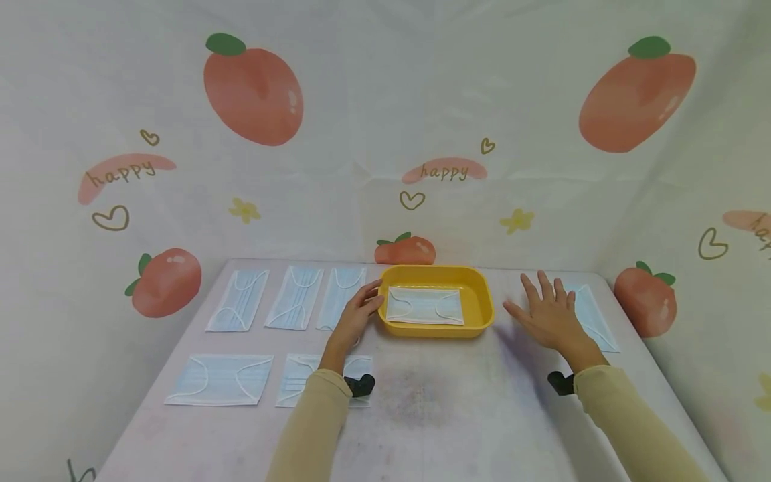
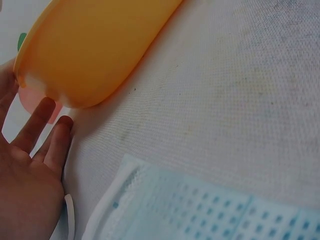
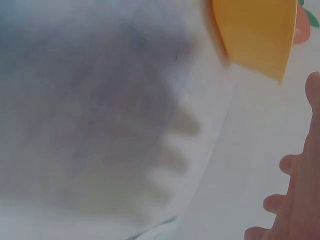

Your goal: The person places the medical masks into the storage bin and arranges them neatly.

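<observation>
A yellow tray (image 1: 434, 331) stands toward the back of the table with a light-blue face mask (image 1: 424, 306) lying flat in it. My left hand (image 1: 355, 314) is at the tray's left end. In the left wrist view its extended fingers (image 2: 37, 125) touch the outside of the tray wall (image 2: 95, 50). To the right of the tray, my right hand (image 1: 549, 320) is raised over the table with fingers spread, holding nothing. Its shadow falls on the tabletop in the right wrist view. Beside and partly behind that hand lies another face mask (image 1: 593, 318).
Several face masks lie flat at the left: one mask (image 1: 237, 300) in the back row, another mask (image 1: 219, 380) in the front row. My left forearm partly covers a front mask (image 1: 292, 378). A white fruit-print cloth (image 1: 361, 100) hangs behind the table (image 1: 458, 415).
</observation>
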Action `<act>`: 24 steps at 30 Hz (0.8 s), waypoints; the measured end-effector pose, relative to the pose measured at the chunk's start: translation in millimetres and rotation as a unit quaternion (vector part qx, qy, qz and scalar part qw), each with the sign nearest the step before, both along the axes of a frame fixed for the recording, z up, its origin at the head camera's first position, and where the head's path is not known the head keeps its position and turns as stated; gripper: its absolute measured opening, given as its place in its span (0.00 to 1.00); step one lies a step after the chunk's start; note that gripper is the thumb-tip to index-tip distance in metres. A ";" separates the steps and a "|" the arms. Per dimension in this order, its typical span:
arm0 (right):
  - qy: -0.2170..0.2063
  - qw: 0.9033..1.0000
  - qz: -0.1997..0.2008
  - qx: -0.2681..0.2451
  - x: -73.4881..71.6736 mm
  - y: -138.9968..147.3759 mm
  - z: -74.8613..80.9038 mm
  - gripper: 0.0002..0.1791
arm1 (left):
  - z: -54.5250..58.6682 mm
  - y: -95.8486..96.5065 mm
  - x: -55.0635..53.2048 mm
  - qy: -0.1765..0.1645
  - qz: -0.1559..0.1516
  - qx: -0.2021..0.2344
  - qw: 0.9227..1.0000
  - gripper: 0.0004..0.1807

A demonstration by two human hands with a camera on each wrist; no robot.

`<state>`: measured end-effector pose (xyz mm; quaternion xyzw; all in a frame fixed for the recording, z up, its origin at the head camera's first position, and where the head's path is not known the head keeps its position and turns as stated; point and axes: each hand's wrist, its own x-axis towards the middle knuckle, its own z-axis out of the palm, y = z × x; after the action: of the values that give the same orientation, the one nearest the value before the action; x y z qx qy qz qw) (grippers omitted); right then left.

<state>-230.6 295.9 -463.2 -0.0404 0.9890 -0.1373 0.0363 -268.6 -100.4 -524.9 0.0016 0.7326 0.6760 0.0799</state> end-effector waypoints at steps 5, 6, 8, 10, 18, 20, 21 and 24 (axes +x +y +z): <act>-0.004 1.000 -0.013 -0.010 3.7 16.7 -1.9 0.52 | -0.1 0.8 0.5 0.004 -0.002 -0.002 1.000 0.26; -0.006 1.000 -0.016 -0.011 4.5 19.7 -2.4 0.52 | -0.3 1.1 0.4 0.004 -0.001 -0.002 1.000 0.26; -0.009 1.000 -0.019 -0.010 6.1 25.8 -3.4 0.53 | 0.0 1.5 0.5 0.004 0.000 -0.002 1.000 0.26; -0.012 1.000 -0.023 -0.009 7.3 31.8 -4.8 0.53 | 0.4 1.7 0.8 0.002 0.002 -0.002 1.000 0.26; -0.014 0.999 -0.039 -0.014 14.5 57.2 -16.7 0.52 | 0.5 1.2 -0.1 -0.005 0.005 0.003 1.000 0.25; -0.013 0.999 -0.043 -0.017 16.9 64.1 -21.1 0.52 | 0.8 1.0 -0.5 -0.006 0.005 0.005 1.000 0.26; -0.012 0.999 -0.044 -0.017 17.8 67.5 -23.2 0.51 | 0.8 1.0 -0.8 -0.005 0.004 0.004 1.000 0.26; -0.012 0.999 -0.049 -0.017 20.4 76.9 -27.8 0.51 | -0.4 1.1 -0.3 -0.006 0.005 0.002 1.000 0.25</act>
<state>-210.1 372.7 -491.0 0.0089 0.9869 -0.1558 0.0404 -268.9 -99.3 -525.3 -0.0062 0.7305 0.6781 0.0811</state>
